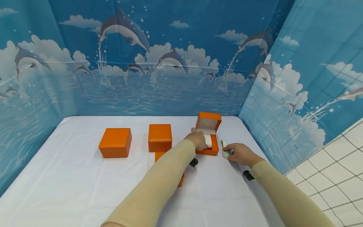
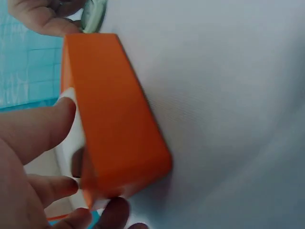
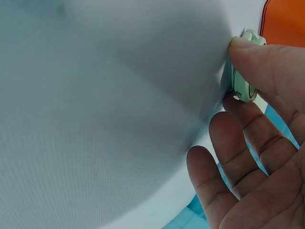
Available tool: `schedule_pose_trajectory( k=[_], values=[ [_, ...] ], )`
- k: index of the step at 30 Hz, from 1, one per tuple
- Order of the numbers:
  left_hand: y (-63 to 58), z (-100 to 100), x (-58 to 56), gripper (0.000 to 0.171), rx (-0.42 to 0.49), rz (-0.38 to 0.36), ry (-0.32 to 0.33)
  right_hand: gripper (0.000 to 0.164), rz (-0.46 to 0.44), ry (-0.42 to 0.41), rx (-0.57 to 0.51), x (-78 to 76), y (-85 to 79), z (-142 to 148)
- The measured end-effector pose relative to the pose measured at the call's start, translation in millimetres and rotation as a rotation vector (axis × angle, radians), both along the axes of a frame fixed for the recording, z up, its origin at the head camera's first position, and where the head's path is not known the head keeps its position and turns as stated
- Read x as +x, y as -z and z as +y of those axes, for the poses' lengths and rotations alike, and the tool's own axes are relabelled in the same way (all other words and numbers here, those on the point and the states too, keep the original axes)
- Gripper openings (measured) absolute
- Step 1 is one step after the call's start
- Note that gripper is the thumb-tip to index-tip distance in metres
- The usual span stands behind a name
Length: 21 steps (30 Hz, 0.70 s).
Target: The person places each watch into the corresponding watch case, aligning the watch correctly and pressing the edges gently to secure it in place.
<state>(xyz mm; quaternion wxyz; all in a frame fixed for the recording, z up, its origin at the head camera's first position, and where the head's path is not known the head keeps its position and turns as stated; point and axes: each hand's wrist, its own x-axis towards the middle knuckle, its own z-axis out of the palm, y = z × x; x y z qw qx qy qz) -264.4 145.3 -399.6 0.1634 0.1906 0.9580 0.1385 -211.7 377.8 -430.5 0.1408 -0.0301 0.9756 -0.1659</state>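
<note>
An orange watch box [image 1: 208, 152] stands at the back right of the table, its lid [image 1: 209, 115] raised and its lining pale. My left hand [image 1: 197, 141] reaches into it and pinches the white cushion [image 1: 208, 140] between thumb and fingers. In the left wrist view, the thumb lies on the cushion, and lower fingers curl by the corner of the box [image 2: 114, 109]. Just right of the box, my right hand [image 1: 241, 154] pinches a pale green wristwatch [image 3: 244, 88] between thumb and index finger, close over the tabletop. Its other fingers are spread apart.
Two closed orange boxes stand further left, one at the left [image 1: 114, 142] and one at the middle [image 1: 160, 137]. Another orange box [image 1: 181, 180] lies mostly hidden under my left forearm. A white cloth covers the table [image 1: 71, 183]; dolphin-print curtains [image 1: 158, 91] hang behind and beside it.
</note>
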Motion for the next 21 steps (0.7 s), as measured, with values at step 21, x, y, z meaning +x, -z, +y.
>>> schedule_pose_trajectory(
  k=[21],
  values=[
    [6.8,-2.6,0.0,0.071,0.057,0.039,-0.028,0.049,-0.02,0.032,-0.004,-0.9,3.6,0.5]
  ],
)
